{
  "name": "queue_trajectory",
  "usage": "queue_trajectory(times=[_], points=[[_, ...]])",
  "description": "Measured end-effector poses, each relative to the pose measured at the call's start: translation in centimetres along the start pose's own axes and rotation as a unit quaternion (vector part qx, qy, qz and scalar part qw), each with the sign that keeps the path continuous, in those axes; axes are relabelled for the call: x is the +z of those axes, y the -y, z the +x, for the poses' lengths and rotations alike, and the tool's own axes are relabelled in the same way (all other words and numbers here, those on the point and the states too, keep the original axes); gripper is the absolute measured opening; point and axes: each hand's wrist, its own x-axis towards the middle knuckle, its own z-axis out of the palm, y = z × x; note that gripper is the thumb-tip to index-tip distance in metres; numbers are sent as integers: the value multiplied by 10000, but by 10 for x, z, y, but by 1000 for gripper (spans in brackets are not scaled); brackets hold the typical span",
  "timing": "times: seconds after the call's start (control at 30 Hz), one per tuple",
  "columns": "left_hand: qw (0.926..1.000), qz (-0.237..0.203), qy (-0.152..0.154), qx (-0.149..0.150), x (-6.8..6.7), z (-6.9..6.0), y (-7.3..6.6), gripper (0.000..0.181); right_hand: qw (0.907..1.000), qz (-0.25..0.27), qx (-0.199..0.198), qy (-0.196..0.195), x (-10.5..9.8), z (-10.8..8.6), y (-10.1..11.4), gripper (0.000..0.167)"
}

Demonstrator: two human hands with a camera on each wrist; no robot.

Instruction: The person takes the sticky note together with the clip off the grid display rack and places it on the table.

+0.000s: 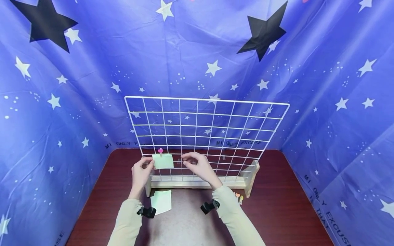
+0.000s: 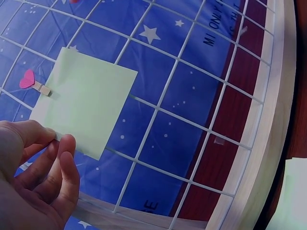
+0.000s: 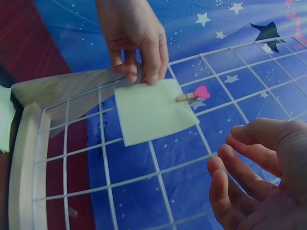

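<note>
A pale green sticky note (image 1: 163,161) hangs on the white wire grid (image 1: 205,136), held at its top edge by a small wooden clothespin with a pink heart (image 1: 160,151). My left hand (image 1: 142,172) pinches the note's left edge between thumb and forefinger, seen closely in the left wrist view beside the note (image 2: 88,103). To the right of the note, my right hand (image 1: 198,167) is held near the grid with its fingers loosely bent and apart. Nothing shows between those fingers in the right wrist view, where the hand (image 3: 264,177) is apart from the note.
The grid stands in a wooden base (image 1: 197,185) on a dark red table (image 1: 277,212). A stack of green notes (image 1: 161,201) lies in front of the base at left. Several small heart clothespins (image 1: 239,197) lie by the right forearm. Blue starry cloth (image 1: 184,51) surrounds the table.
</note>
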Motion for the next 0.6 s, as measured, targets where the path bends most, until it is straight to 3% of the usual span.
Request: queue_trajectory(times=[0.43,0.6], points=[[9997,216,-20,127,1,1,2,6,9992,215,-333,22,21,19,14,25],[9996,264,-65,69,1,2,2,6,9984,405,-394,70,21,23,38,23]])
